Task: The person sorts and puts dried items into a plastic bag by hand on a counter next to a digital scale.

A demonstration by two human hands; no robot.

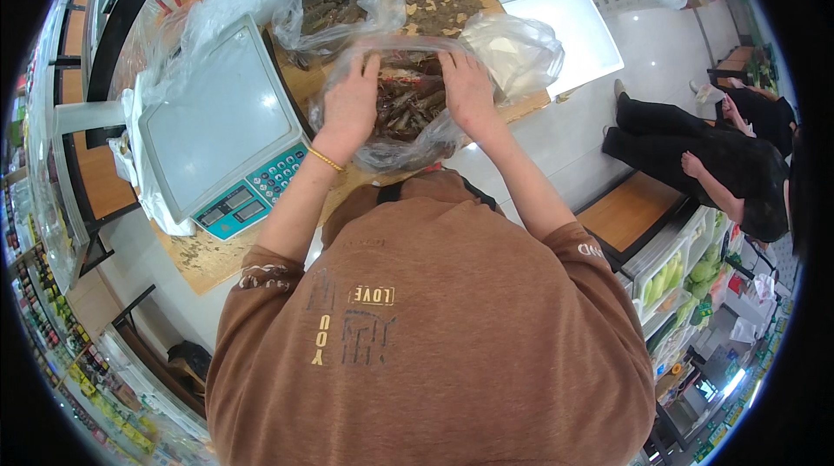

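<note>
A clear plastic bag [417, 154] lies opened on the wooden table in front of me. Inside it is a heap of dark brown and reddish crustaceans [407, 108]; whether they are crayfish or shrimp I cannot tell. My left hand [352, 101] grips the bag's left side, fingertips over the rim. On the opposite side my right hand [468, 89] holds the rim, its fingers curled inward. Both thumbs are partly hidden. Close to my left forearm stands a digital weighing scale [218, 111] with a teal keypad, crumpled plastic lying over its far end.
Behind the bag sits another plastic bag [329, 13] with dark contents. A crumpled clear bag [515, 52] and a white foam box [589, 42] are to the right. The wooden table [202, 261] has worn edges. A person in black [710, 160] stands at right, near vegetable crates [664, 277].
</note>
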